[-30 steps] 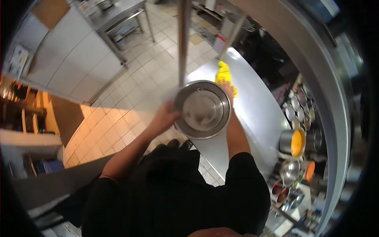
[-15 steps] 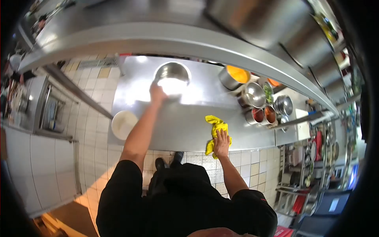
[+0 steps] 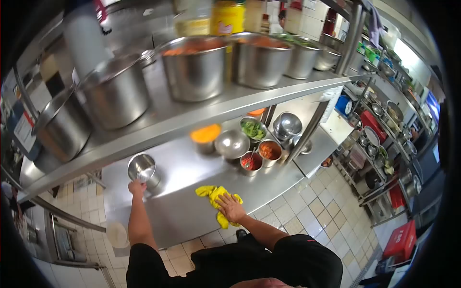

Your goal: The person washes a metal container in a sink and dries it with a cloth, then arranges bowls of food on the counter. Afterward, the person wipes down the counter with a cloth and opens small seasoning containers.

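A shiny metal pot (image 3: 152, 178) stands at the left part of the steel worktop (image 3: 177, 216). My left hand (image 3: 137, 187) is closed on its near rim, arm stretched forward. The pot's inside looks bare metal with a bright reflection. My right hand (image 3: 230, 209) lies flat with fingers spread on a crumpled yellow cloth (image 3: 207, 190), near the worktop's front edge. Part of the cloth is hidden beneath the palm. A round whitish container (image 3: 117, 235) sits at the left front corner, beside my left forearm.
A steel shelf (image 3: 201, 115) crosses above the worktop, bearing several large pots (image 3: 197, 72). At the back right are containers of red food (image 3: 251, 163), orange-brown food (image 3: 270, 151) and greens (image 3: 253, 128), plus metal bowls (image 3: 232, 144). A red crate (image 3: 400, 242) is far right.
My view has swung up and to the right, bringing the shelf's pots into sight. My left hand remains at the metal pot. My right hand stays on the cloth, its fingers now more spread.
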Tool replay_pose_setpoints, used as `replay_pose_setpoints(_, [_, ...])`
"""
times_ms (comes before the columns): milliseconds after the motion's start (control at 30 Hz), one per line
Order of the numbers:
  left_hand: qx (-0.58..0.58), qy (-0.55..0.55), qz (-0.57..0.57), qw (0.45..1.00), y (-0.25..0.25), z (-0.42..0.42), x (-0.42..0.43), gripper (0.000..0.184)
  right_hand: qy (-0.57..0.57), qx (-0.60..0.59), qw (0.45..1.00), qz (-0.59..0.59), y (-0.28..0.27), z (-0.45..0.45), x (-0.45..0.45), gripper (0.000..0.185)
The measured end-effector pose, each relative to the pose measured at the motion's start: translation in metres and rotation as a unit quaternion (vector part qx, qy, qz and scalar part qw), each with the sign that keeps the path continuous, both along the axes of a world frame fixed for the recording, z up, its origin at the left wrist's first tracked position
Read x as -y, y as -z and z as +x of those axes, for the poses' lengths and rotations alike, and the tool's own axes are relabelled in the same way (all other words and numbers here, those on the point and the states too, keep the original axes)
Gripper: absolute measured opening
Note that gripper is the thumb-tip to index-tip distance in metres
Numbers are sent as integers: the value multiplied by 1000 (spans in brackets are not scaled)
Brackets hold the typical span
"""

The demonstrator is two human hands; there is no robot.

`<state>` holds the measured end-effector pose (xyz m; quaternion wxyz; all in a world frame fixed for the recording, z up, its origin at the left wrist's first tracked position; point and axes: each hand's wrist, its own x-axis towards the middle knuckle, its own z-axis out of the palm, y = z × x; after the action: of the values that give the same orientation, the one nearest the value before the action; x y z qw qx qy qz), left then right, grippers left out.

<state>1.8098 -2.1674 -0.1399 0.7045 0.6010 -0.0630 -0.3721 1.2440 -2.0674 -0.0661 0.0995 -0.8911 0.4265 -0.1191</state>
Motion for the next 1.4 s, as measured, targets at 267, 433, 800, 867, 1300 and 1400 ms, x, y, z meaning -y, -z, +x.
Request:
replay_pose_setpoints(267, [96,-24,228,969,-120,-107,-64,75,-85,10,996,14,-1,-79,54,48])
replay_pose_setpoints(433, [145,51,169,974,-91,-169,-108,64,-83,29,996,-7,17,-118,91,49])
replay_pose_setpoints(800, [230,149,174,946,-56,-404,-279,28,-44,98,992,62,-2,-156,72,47])
replay_pose_setpoints(867, [256,167,188,933,-70,-412,-281,28,-27,101,993,63,-4,-173,81,48])
replay_pose_setpoints(1300, [277,232,253,897,-79,-422,-307,29,427,305,851,42,-19,-276,204,63])
replay_pose_setpoints(1400, [288,269,279,876,-77,-433,-312,28,476,299,826,45,-28,-265,211,61])
